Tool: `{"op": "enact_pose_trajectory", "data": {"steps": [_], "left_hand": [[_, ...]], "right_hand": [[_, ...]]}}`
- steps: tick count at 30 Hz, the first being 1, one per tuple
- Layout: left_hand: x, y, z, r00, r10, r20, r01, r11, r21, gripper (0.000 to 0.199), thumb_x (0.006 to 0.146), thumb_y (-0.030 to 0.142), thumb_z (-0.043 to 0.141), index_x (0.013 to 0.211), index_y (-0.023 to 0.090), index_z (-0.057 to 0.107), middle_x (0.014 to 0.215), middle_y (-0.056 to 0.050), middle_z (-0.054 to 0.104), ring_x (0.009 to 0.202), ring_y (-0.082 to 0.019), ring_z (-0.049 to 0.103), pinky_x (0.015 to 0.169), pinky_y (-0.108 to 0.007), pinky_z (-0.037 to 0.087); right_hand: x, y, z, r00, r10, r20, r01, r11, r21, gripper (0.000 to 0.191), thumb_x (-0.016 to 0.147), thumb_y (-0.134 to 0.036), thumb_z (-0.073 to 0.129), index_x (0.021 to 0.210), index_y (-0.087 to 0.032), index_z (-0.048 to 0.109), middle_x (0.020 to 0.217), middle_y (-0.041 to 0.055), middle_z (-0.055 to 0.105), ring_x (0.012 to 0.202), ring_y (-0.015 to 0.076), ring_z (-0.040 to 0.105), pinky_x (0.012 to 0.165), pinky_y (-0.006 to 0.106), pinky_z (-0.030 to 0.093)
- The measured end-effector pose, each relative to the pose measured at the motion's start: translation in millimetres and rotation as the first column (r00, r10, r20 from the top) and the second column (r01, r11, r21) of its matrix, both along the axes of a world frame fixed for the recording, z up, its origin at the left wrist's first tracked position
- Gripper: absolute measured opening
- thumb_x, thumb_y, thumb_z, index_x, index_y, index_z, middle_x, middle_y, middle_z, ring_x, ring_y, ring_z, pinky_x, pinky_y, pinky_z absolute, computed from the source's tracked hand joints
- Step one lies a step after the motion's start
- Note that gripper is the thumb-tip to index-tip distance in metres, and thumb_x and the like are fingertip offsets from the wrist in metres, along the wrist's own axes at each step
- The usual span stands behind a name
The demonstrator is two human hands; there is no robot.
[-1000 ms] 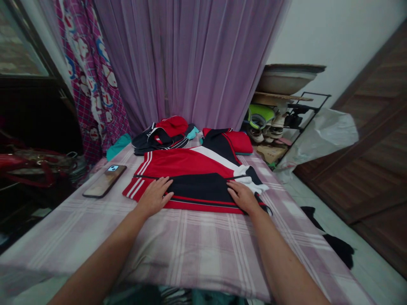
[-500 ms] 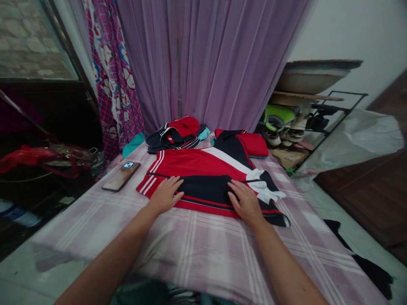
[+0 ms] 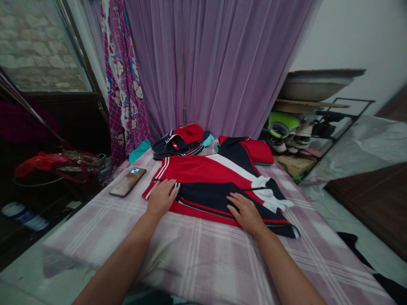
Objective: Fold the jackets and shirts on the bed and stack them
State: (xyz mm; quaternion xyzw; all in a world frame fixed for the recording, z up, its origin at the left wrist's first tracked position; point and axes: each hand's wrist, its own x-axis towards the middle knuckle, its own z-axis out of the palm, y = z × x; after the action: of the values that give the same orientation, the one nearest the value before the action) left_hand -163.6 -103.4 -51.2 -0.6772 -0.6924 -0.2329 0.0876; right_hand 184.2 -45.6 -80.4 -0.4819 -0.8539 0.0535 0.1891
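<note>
A red, navy and white track jacket (image 3: 193,168) lies spread on the checked cloth, its striped hem to the left. One navy sleeve (image 3: 206,192) is laid lengthwise across its near side. My left hand (image 3: 161,197) rests on the jacket by the hem, fingers stretched out over the sleeve's white-striped end. On the middle of the navy sleeve lies my right hand (image 3: 244,210), palm down with fingers apart. Beyond the jacket, a heap of red and navy clothing (image 3: 181,140) sits at the left and a folded red garment (image 3: 259,151) at the right.
The plaid cloth (image 3: 193,258) covers the surface under the clothes. A phone (image 3: 127,182) lies left of the jacket. Purple curtains (image 3: 210,63) hang behind. On the right stands a rack with shoes (image 3: 299,137); at the left, a white bottle (image 3: 25,216) is on the floor side.
My left hand has shifted left toward the hem, uncovering the sleeve's white-striped end. My right hand stays on the sleeve. The view has tilted up slightly and turned left.
</note>
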Motion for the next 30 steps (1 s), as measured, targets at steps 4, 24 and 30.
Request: {"op": "enact_pose_trajectory", "data": {"steps": [4,24,30], "left_hand": [[-32,-4,5.7,0.956,0.295,0.017,-0.295,0.956,0.008,0.041,0.096,0.034,0.038,0.125,0.018,0.063,0.121,-0.013,0.071,0.114,-0.027,0.064,0.102,-0.043,0.045],[-48,-4,-0.5,0.892,0.402,0.205,-0.381,0.915,-0.134,0.051,0.093,0.04,0.049,0.136,0.013,0.055,0.13,-0.015,0.066,0.118,-0.026,0.063,0.097,-0.036,0.048],[-50,1,-0.8,0.843,0.483,0.234,-0.445,0.873,-0.2,0.057,0.09,0.046,0.053,0.138,0.015,0.053,0.129,-0.013,0.067,0.119,-0.027,0.061,0.1,-0.037,0.045]], "right_hand": [[0,1,-1.5,1.0,-0.001,-0.007,0.001,1.0,0.003,0.042,0.094,-0.038,0.047,0.129,-0.025,0.066,0.141,0.0073,0.059,0.134,0.0259,0.049,0.111,0.048,0.039],[2,3,-2.8,1.0,0.006,-0.004,-0.006,1.0,0.008,0.041,0.093,-0.036,0.05,0.128,-0.022,0.067,0.14,0.0096,0.06,0.133,0.0274,0.051,0.11,0.049,0.041],[2,4,-5.8,0.999,0.016,-0.044,-0.014,0.999,0.04,0.039,0.092,-0.035,0.051,0.125,-0.022,0.069,0.137,0.0101,0.062,0.131,0.028,0.053,0.109,0.05,0.042]]}}
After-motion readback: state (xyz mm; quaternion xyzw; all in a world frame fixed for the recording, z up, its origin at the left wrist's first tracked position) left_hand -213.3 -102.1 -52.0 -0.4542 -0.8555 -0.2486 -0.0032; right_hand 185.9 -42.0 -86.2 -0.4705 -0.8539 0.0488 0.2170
